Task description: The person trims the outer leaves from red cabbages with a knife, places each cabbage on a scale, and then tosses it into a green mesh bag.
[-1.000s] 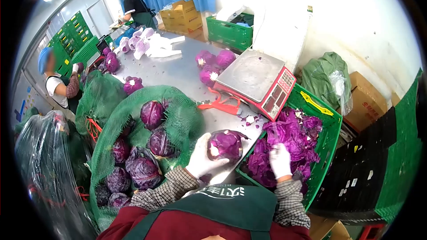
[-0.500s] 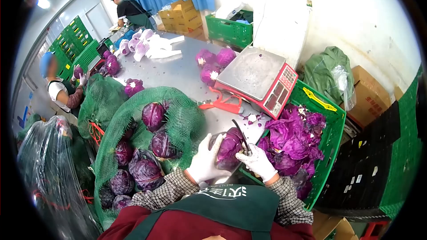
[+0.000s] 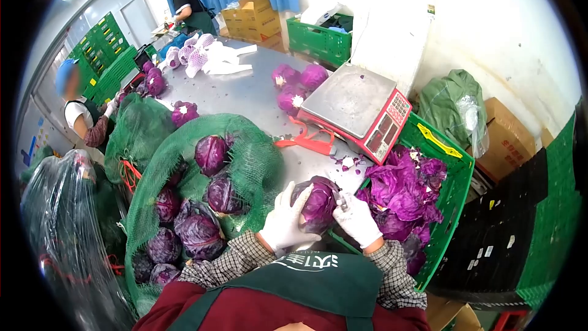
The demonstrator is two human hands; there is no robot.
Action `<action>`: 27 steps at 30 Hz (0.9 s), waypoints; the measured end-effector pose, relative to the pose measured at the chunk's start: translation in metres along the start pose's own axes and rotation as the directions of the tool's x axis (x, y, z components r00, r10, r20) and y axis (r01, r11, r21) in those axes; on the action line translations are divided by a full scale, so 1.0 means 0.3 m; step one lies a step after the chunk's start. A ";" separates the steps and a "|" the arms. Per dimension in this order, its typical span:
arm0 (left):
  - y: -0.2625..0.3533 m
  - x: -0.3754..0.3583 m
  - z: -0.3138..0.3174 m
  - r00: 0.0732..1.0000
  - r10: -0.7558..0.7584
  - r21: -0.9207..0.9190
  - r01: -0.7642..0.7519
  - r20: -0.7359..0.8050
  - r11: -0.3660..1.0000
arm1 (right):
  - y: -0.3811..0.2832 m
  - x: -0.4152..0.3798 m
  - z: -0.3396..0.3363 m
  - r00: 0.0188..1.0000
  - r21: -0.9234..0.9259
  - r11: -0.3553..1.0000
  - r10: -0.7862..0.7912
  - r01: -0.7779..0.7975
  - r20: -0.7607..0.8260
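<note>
My left hand [image 3: 284,222], in a white glove, is wrapped round the left side of a red cabbage [image 3: 320,206], which it holds above the table's near edge. At the cabbage's right side, my right hand [image 3: 357,220], also gloved, is closed on a knife [image 3: 343,200]. Only a small part of the knife shows between the fingers and the cabbage; most of it is hidden. Left of my hands, a green mesh bag [image 3: 160,168] lies open with several red cabbages [image 3: 199,236] in it. Beside my right hand stands a green crate [image 3: 452,233] heaped with loose purple leaves [image 3: 401,187].
A red scale [image 3: 352,99] stands on the metal table [image 3: 239,95], with trimmed cabbages [image 3: 291,97] beside it. A red-handled tool [image 3: 309,140] lies before the scale. Two co-workers [image 3: 190,9] are at the far and left sides. Plastic-wrapped bags [image 3: 70,227] stand at left.
The knife's dark curved shape, which stood up above my right hand, is now mostly out of sight at the cabbage. The cabbage has turned in my left hand. The far co-worker stands more upright.
</note>
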State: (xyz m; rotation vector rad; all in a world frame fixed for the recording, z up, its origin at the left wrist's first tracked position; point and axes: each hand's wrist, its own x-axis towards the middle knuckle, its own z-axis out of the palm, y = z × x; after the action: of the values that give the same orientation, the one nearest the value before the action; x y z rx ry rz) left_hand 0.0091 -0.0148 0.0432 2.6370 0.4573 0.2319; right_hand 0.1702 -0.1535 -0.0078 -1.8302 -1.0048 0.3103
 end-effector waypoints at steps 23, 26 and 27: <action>-0.091 -0.013 0.048 0.898 0.388 0.094 -0.376 -0.207 0.922 | 0.097 0.083 0.025 0.995 -0.322 0.946 -0.069 0.044 -0.066; -0.099 -0.025 0.065 0.914 0.321 0.130 -0.297 -0.248 0.946 | 0.316 0.038 -0.060 0.954 -0.392 0.908 0.029 -0.150 -0.298; -0.109 -0.042 0.067 0.936 0.240 0.117 -0.217 -0.255 0.969 | 0.305 0.018 -0.138 0.926 -0.423 0.864 0.117 -0.273 -0.360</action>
State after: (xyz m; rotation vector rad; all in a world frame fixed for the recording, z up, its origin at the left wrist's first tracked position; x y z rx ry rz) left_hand -0.0070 0.0001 0.0092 2.7544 0.2469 0.6641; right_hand 0.2442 -0.1916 -0.0645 -2.3379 -0.6946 -0.1307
